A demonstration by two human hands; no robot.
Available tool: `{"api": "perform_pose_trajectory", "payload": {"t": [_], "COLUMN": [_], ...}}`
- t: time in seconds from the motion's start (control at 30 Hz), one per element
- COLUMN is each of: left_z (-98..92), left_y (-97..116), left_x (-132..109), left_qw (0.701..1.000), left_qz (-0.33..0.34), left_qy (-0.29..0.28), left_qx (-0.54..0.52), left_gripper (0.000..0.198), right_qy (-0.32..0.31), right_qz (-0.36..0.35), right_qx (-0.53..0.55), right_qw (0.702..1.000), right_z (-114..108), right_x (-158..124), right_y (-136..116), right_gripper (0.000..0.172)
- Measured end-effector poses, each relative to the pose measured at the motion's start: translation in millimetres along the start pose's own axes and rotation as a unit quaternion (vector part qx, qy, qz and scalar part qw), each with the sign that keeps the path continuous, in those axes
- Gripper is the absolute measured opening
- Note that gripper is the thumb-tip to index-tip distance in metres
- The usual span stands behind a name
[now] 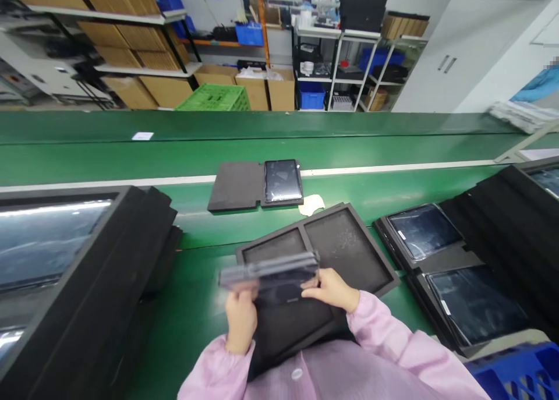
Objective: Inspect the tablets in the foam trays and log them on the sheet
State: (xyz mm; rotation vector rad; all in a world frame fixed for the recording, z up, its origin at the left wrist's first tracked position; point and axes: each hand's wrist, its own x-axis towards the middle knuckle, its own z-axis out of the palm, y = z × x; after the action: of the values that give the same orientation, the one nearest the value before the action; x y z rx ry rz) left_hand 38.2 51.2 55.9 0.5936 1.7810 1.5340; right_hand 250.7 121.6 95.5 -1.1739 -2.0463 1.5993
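Note:
Both my hands hold a flat dark screen panel [271, 275], blurred by motion, just above a black foam tray [349, 245] with two empty pockets. My left hand [240, 321] grips the panel's near left edge, fingers curled round it. My right hand [332, 288] pinches its right side. Both sleeves are pink. Farther out on the green belt [131, 161] lies another black tray [238, 186] with one screen [283, 180] in its right pocket.
A tall stack of black trays with a screen on top [65, 272] stands at my left. More trays with screens [437, 243] lie at my right, beside a blue crate [519, 374]. A white scrap [311, 205] lies on the belt. Shelves with cartons stand beyond.

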Motion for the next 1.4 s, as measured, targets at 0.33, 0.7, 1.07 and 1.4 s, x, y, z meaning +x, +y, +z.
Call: {"api": "perform_pose_trajectory", "payload": {"t": [0.33, 0.7, 1.07, 1.4], "left_z": [62.4, 44.6, 36.2, 34.2], "left_y": [22.6, 43.0, 49.0, 51.5], "left_x": [3.3, 45.8, 50.0, 50.2], "left_qw": [1.0, 0.993, 0.99, 0.988], "left_qz": [0.005, 0.004, -0.017, -0.015], "left_qy": [-0.02, -0.089, -0.118, -0.138], "left_qx": [0.005, -0.082, -0.072, -0.062], "left_gripper": [0.055, 0.037, 0.037, 0.036], "right_qy": [0.011, 0.083, -0.01, -0.038], "right_qz": [0.041, 0.029, 0.075, 0.066], "right_qx": [-0.264, 0.182, 0.307, 0.313], "right_qw": [0.964, 0.979, 0.949, 0.947], "right_z": [20.8, 21.2, 11.4, 12.0], "right_x": [-3.6, 93.6, 111.4, 114.5], "right_y": [-80.4, -60.5, -63.5, -58.8], "right_gripper": [0.051, 0.038, 0.031, 0.032]}}
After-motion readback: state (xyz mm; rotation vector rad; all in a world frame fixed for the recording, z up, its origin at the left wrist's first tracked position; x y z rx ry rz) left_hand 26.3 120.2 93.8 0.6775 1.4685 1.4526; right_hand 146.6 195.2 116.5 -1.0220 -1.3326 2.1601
